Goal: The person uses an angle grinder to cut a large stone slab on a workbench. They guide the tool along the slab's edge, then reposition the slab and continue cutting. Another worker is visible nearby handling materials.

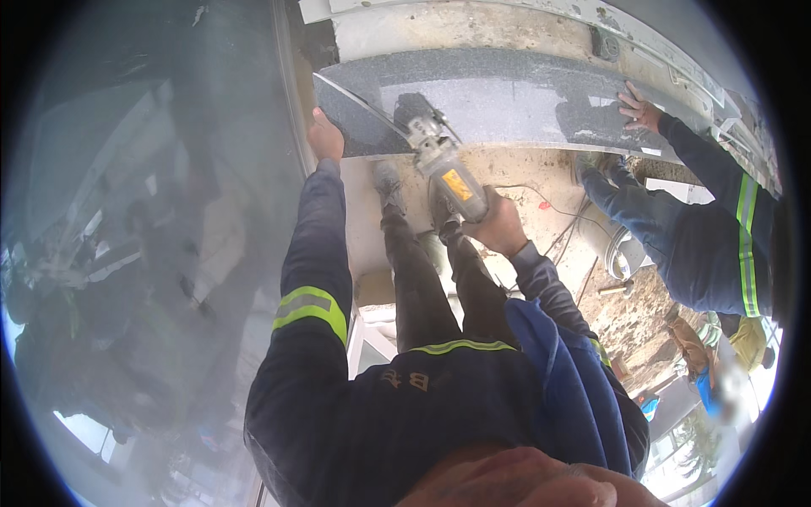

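A long grey stone slab lies across the far side in front of me. My right hand is wrapped round the rear body of an angle grinder with a yellow label. The grinder's head is over the slab's near edge; its disc is hard to make out. A straight pale line slants across the slab's left part to the grinder head; I cannot tell whether it is a cut or a strip. My left hand is closed on the slab's left end, its fingers partly hidden.
A co-worker's hand lies spread on the slab's right end. A dark glossy panel fills the left side. A cord runs over the floor, near a white bucket and a hammer. My shoes are just below the slab.
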`<state>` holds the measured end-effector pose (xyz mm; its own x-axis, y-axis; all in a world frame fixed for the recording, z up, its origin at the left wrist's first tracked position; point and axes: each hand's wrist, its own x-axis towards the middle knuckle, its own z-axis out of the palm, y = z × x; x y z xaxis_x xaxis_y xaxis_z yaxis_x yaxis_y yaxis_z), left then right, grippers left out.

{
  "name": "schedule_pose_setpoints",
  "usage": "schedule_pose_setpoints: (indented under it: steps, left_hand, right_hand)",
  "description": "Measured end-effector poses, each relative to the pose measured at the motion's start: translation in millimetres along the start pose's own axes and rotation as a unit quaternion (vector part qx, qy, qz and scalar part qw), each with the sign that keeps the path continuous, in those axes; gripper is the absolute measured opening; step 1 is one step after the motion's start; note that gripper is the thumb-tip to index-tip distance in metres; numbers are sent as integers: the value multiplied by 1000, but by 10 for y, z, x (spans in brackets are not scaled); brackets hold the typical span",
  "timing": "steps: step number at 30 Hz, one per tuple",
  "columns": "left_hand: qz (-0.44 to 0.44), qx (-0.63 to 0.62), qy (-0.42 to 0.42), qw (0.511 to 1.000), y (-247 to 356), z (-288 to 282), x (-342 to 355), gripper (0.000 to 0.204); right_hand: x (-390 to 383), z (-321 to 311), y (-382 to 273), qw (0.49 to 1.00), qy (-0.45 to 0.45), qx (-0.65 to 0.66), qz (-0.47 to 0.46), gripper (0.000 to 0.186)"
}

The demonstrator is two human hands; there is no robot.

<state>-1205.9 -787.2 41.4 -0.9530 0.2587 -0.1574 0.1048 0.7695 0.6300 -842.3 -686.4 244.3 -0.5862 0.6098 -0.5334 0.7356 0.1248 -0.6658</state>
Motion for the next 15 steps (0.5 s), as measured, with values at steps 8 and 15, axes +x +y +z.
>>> schedule_pose_setpoints:
  steps: [8, 15]
  left_hand:
    - [-89, -22, -134, 987, -316, -897, -475, 86]
    - [-268, -153, -198, 930, -597, -1231, -1837, 90]
  right_hand:
    - [-184, -236, -93, 997, 36, 29, 54, 51]
    - [-307, -81, -3, 993, 9, 32, 115, 54]
